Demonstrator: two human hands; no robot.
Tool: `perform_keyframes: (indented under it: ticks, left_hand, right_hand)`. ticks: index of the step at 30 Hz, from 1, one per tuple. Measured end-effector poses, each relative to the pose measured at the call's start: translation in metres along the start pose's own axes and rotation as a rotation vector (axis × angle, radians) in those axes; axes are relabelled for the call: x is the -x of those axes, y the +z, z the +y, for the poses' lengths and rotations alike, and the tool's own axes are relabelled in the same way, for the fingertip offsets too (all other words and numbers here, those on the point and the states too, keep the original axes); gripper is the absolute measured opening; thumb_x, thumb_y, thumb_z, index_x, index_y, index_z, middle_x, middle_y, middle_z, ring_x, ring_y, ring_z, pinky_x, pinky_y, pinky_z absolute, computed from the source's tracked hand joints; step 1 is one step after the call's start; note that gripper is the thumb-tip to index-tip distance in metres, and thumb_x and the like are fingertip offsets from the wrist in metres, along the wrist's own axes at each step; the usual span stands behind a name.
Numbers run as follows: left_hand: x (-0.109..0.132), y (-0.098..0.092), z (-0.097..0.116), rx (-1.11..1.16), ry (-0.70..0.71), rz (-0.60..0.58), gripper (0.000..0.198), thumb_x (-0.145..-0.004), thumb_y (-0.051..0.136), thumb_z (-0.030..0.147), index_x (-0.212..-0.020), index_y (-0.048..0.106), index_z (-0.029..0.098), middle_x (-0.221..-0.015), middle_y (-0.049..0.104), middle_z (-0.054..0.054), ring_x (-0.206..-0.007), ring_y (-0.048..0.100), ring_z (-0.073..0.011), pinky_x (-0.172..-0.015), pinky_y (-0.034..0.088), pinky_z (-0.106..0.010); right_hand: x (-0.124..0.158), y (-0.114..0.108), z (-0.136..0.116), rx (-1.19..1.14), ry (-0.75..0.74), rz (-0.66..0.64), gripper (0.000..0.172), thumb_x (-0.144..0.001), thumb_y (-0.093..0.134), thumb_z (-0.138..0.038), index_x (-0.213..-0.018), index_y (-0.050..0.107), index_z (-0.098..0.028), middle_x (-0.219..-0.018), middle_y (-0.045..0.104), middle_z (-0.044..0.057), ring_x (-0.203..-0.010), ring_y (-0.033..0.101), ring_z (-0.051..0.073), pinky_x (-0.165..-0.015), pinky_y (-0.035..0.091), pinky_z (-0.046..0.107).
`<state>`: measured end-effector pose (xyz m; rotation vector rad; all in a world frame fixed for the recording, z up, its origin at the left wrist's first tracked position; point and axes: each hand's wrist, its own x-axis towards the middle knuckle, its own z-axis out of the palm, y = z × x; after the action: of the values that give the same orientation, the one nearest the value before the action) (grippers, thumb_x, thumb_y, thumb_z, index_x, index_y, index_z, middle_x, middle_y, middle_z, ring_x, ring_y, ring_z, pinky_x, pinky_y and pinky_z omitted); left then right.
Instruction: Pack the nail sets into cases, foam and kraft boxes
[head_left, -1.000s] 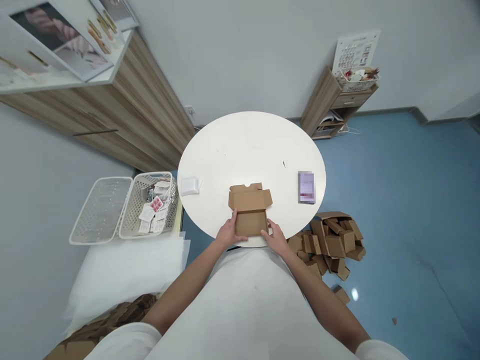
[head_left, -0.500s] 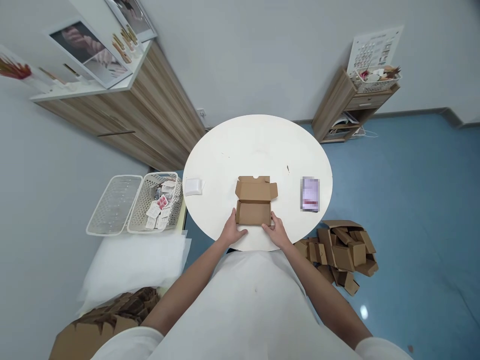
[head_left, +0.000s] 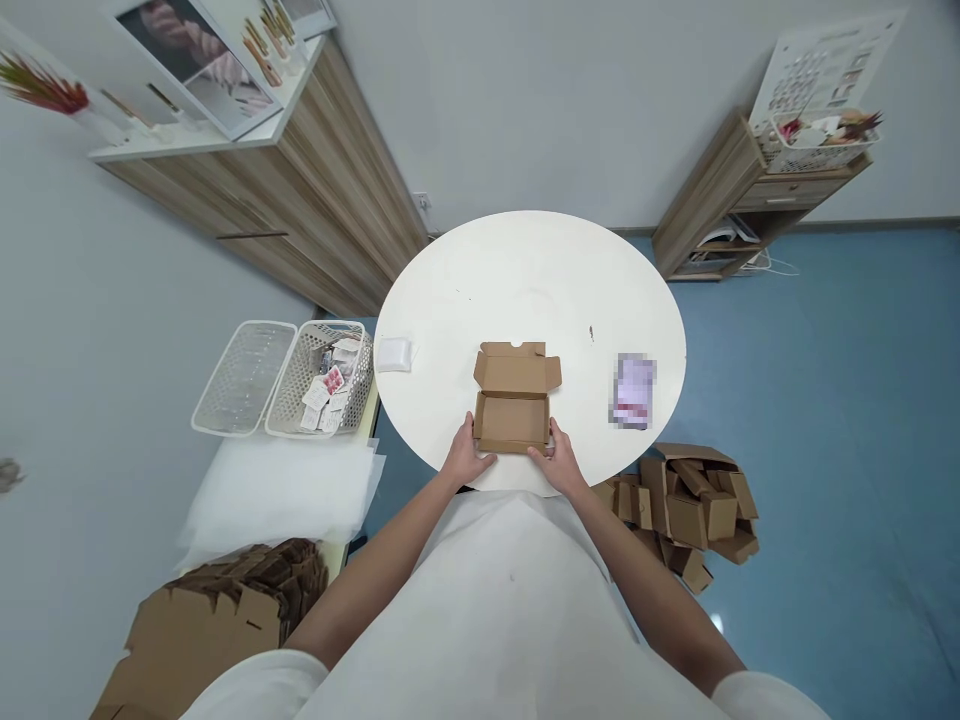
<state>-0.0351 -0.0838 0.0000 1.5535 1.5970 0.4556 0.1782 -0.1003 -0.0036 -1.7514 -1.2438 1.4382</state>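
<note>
An unfolded-lid cardboard box (head_left: 513,418) lies on the white oval table (head_left: 525,260), near its front edge. Its inside looks bare, and the lid with side flaps is tipped back, away from my body. My left hand (head_left: 465,455) grips the box's left front corner, fingers along the side and thumb at the front. At the right front corner, my right hand (head_left: 556,460) holds it in the same way. A stack of small white packets (head_left: 394,354) is at the table's left edge. Toward the right edge lies a blurred purple item (head_left: 633,391).
White baskets (head_left: 319,380) with cards and packets stand left of the table, above white sheets (head_left: 281,490). Flat cardboard (head_left: 202,630) is stacked at lower left. Folded boxes fill a carton (head_left: 697,505) on the floor at right. Cabinets (head_left: 352,200) stand behind.
The camera view has shifted slightly, so the surroundings sit differently in the picture. Both hands still hold the open box, with little visible change in grip.
</note>
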Motion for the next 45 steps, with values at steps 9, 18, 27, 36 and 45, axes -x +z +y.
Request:
perform_keyframes:
  ticks: [9, 18, 27, 36, 45]
  left_hand:
    - [0.004, -0.003, -0.009, 0.041, -0.03, -0.048, 0.102, -0.064, 0.065, 0.041, -0.138, -0.002, 0.017, -0.137, 0.028, -0.016, -0.123, 0.033, -0.0293, -0.094, 0.036, -0.043]
    - [-0.007, -0.053, -0.036, 0.133, -0.05, 0.044, 0.078, -0.077, 0.049, 0.05, -0.137, 0.01, 0.021, -0.139, 0.026, -0.014, -0.128, 0.024, -0.0272, -0.097, 0.032, -0.045]
    - [-0.073, -0.162, -0.09, 0.095, -0.166, 0.408, 0.06, -0.083, 0.039, 0.047, -0.132, 0.026, 0.015, -0.139, 0.026, -0.015, -0.131, 0.019, -0.0259, -0.107, 0.017, -0.043]
    - [-0.115, -0.177, -0.093, 0.108, -0.173, 0.265, 0.054, -0.081, 0.044, 0.034, -0.131, 0.032, 0.015, -0.135, 0.035, -0.014, -0.127, 0.027, -0.0277, -0.105, 0.021, -0.046]
    - [-0.089, -0.147, -0.095, 0.444, -0.255, 0.331, 0.038, -0.076, 0.053, 0.03, -0.111, 0.052, 0.017, -0.104, 0.058, -0.009, -0.088, 0.057, -0.0178, -0.075, 0.048, -0.031]
  right_hand:
    - [0.003, -0.002, -0.007, 0.321, 0.007, 0.128, 0.082, -0.073, 0.05, -0.052, -0.138, 0.012, -0.02, -0.128, 0.033, 0.015, -0.109, 0.043, 0.028, -0.088, 0.039, 0.044]
    - [-0.002, 0.029, -0.071, 0.621, -0.286, 0.494, 0.073, -0.075, 0.049, -0.049, -0.135, 0.019, -0.02, -0.136, 0.022, 0.015, -0.123, 0.023, 0.032, -0.095, 0.023, 0.055]
    - [-0.09, 0.16, -0.156, 0.213, -0.127, -0.117, 0.057, -0.076, 0.049, -0.046, -0.127, 0.036, -0.024, -0.13, 0.04, 0.009, -0.116, 0.041, 0.023, -0.094, 0.037, 0.041]
    - [-0.144, 0.222, -0.173, -0.213, 0.122, -0.158, 0.063, -0.072, 0.057, -0.044, -0.127, 0.033, -0.025, -0.136, 0.035, 0.005, -0.122, 0.035, 0.021, -0.095, 0.037, 0.035]
    - [-0.132, 0.208, -0.145, -0.208, 0.198, -0.012, 0.034, -0.068, 0.055, -0.034, -0.097, 0.043, -0.021, -0.099, 0.058, 0.004, -0.081, 0.057, 0.015, -0.069, 0.048, 0.031]
